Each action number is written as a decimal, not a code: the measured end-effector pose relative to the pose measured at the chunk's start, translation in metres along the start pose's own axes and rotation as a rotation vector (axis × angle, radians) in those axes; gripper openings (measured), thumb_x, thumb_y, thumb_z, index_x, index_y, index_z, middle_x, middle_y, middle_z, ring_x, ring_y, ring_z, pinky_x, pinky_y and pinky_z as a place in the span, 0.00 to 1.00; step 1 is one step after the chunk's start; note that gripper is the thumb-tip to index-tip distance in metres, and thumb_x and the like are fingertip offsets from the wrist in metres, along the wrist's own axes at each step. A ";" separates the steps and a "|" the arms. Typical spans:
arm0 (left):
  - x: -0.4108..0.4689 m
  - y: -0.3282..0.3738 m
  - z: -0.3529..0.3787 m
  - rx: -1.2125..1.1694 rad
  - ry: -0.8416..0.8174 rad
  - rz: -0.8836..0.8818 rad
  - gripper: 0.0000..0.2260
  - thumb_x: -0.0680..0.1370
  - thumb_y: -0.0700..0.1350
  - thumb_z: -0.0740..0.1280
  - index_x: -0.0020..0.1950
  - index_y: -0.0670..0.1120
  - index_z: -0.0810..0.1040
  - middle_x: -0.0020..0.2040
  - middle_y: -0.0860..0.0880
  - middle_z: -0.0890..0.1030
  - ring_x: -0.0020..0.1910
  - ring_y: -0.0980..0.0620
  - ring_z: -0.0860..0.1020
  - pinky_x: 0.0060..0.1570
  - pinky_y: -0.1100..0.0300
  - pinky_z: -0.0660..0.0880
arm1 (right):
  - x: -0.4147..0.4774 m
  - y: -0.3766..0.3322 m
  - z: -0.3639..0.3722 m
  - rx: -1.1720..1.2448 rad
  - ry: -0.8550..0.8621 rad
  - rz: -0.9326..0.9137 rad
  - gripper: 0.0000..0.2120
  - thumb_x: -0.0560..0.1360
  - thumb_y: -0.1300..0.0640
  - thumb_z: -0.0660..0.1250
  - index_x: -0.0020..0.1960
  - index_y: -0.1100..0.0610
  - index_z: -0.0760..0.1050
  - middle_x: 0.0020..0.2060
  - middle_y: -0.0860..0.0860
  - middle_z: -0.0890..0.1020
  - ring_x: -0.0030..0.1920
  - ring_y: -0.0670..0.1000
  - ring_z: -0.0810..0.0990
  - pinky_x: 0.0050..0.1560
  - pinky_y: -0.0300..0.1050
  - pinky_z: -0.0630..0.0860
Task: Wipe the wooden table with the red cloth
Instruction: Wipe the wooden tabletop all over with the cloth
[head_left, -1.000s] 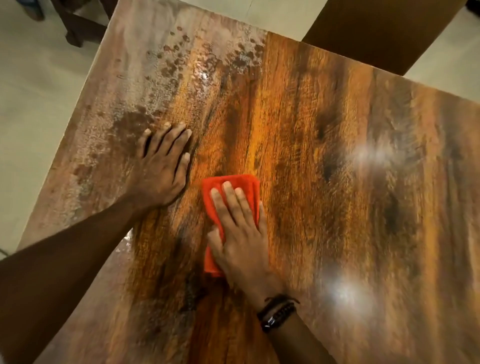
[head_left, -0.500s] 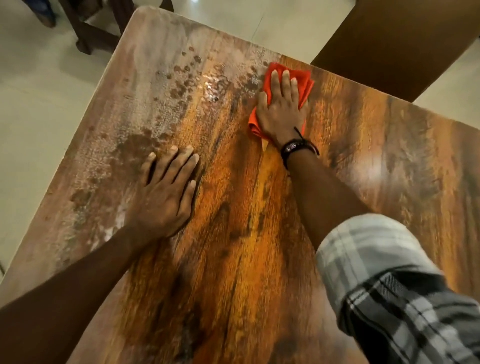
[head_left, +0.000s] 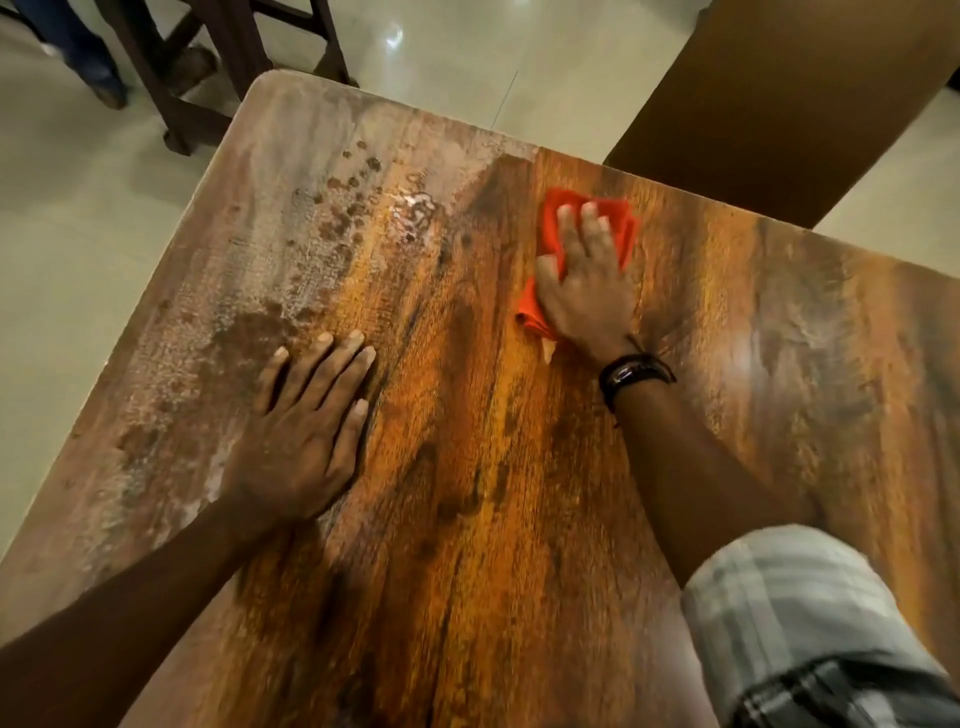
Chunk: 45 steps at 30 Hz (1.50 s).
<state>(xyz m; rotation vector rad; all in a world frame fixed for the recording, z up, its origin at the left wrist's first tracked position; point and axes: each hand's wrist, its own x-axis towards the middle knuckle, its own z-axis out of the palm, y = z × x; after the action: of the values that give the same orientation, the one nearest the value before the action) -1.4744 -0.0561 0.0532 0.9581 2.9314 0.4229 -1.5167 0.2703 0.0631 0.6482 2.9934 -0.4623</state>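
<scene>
Head view looks down on a wooden worktop (head_left: 467, 519) with orange-brown grain that fills most of the picture; its far-left part is dull and pale with a whitish film and dark spots, while the middle is glossy. Beyond its far edge lies a pale tiled floor (head_left: 467, 62), with dark wooden furniture legs (head_left: 218, 57) at the upper left and a brown panel (head_left: 789, 104) at the upper right. A checked sleeve (head_left: 810, 634) covers the right upper arm at the lower right. The left hand (head_left: 301, 431) lies flat on the worktop, palm down, fingers spread and straight, its grip released and holding nothing. The right hand (head_left: 587, 280) reaches toward the far edge and presses palm-down on the red cloth (head_left: 618, 228), fingers extended over it rather than curled round it. The cloth sits under that palm and fingers, flat against the worktop; it shows past the fingertips and on both sides of the hand, and a bunched corner sticks out below the thumb. A dark band (head_left: 634, 371) circles the right wrist
</scene>
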 end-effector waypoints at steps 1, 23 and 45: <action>0.001 0.000 0.000 -0.007 0.005 0.004 0.24 0.84 0.52 0.47 0.79 0.46 0.63 0.79 0.49 0.63 0.80 0.50 0.56 0.78 0.45 0.49 | 0.013 0.001 -0.004 0.021 -0.010 0.049 0.33 0.80 0.38 0.42 0.82 0.49 0.45 0.82 0.51 0.46 0.81 0.52 0.44 0.78 0.65 0.44; -0.003 -0.006 0.002 -0.048 0.027 -0.028 0.26 0.84 0.51 0.48 0.80 0.42 0.58 0.80 0.45 0.62 0.80 0.48 0.58 0.78 0.44 0.53 | -0.199 -0.094 0.039 0.112 -0.087 -0.195 0.30 0.81 0.44 0.48 0.82 0.45 0.46 0.82 0.45 0.45 0.81 0.45 0.40 0.79 0.56 0.36; -0.003 -0.005 0.000 -0.044 0.053 0.015 0.24 0.84 0.50 0.49 0.78 0.42 0.63 0.79 0.45 0.63 0.79 0.47 0.59 0.78 0.44 0.51 | -0.147 -0.102 0.041 0.090 0.014 -0.153 0.31 0.79 0.43 0.47 0.82 0.47 0.52 0.82 0.49 0.52 0.81 0.50 0.47 0.79 0.62 0.42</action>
<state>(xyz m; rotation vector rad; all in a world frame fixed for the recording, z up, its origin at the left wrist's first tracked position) -1.4750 -0.0619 0.0521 0.9797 2.9500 0.5189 -1.4260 0.1109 0.0678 0.4315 3.0638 -0.6061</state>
